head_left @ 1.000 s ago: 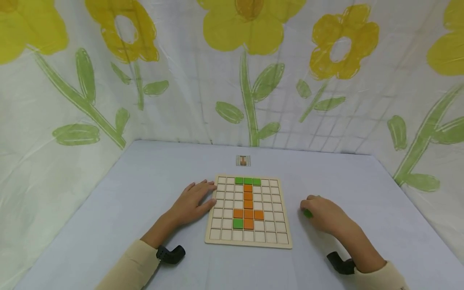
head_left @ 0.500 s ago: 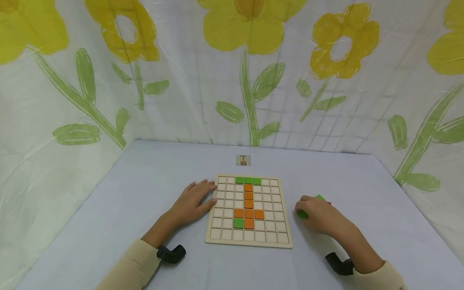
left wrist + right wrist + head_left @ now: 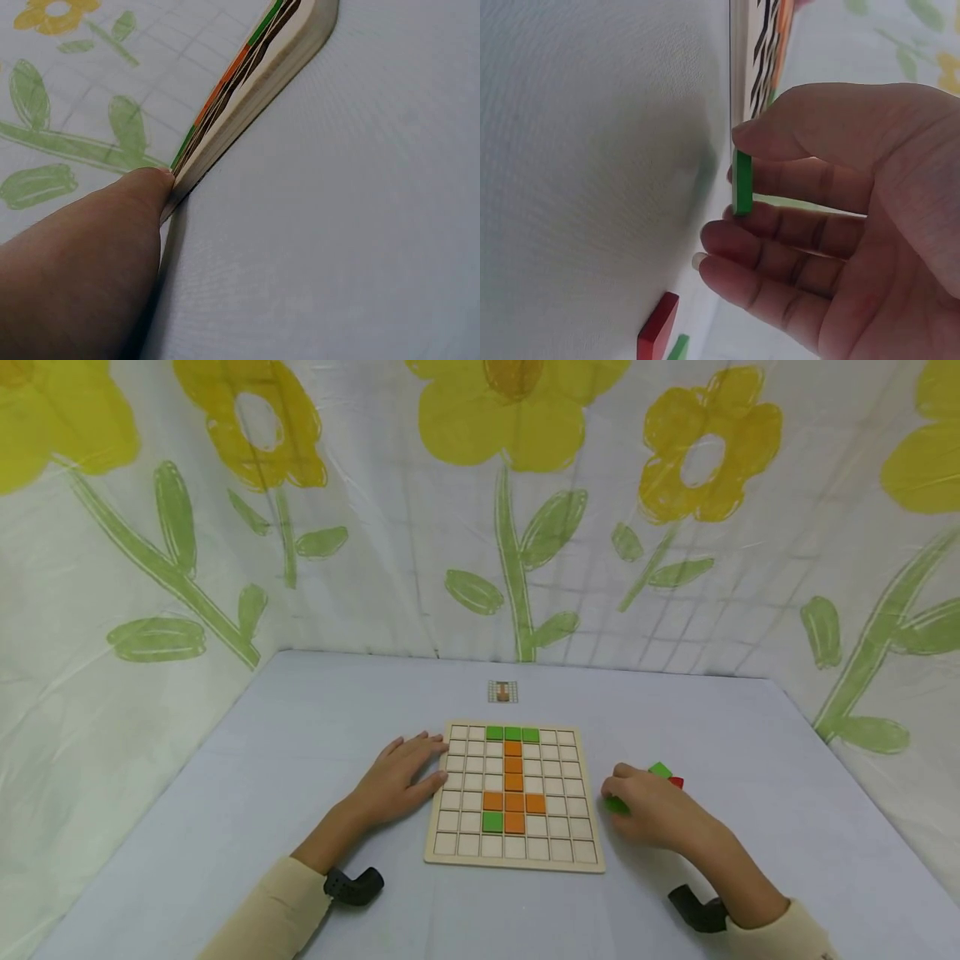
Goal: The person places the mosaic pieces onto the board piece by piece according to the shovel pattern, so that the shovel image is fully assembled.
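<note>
A wooden grid board lies flat on the table. Three green tiles fill part of its top row, an orange column runs down from them, and one more green tile sits near the bottom. My left hand rests at the board's left side with its fingers stretched out, the thumb touching the edge. Just off the board's right edge, my right hand pinches a loose green square tile between thumb and fingers, held on edge in the right wrist view.
Behind the right hand lie a loose green tile and a red tile. A small picture card with a grid pattern lies beyond the board. A flower-printed white curtain stands behind the table.
My right hand has moved left toward the board with the green tile, uncovering the loose green and red tiles behind it. The left hand and the board have stayed put.
</note>
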### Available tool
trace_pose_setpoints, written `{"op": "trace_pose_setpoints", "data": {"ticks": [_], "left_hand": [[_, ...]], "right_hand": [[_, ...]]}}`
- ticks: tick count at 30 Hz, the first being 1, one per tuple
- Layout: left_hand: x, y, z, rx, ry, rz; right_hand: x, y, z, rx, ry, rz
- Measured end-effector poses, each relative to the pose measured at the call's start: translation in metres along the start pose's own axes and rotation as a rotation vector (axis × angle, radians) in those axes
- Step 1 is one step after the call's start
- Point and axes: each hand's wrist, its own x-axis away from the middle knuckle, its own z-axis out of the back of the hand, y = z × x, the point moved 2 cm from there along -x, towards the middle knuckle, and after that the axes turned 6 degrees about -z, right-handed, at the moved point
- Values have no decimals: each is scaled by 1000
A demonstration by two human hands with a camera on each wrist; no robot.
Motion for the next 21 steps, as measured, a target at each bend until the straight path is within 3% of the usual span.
{"op": "trace_pose_setpoints", "data": {"ticks": [21], "left_hand": [[0, 0, -1, 3, 3, 2]], "right_hand": [[-5, -14, 0, 4, -19, 60]]}}
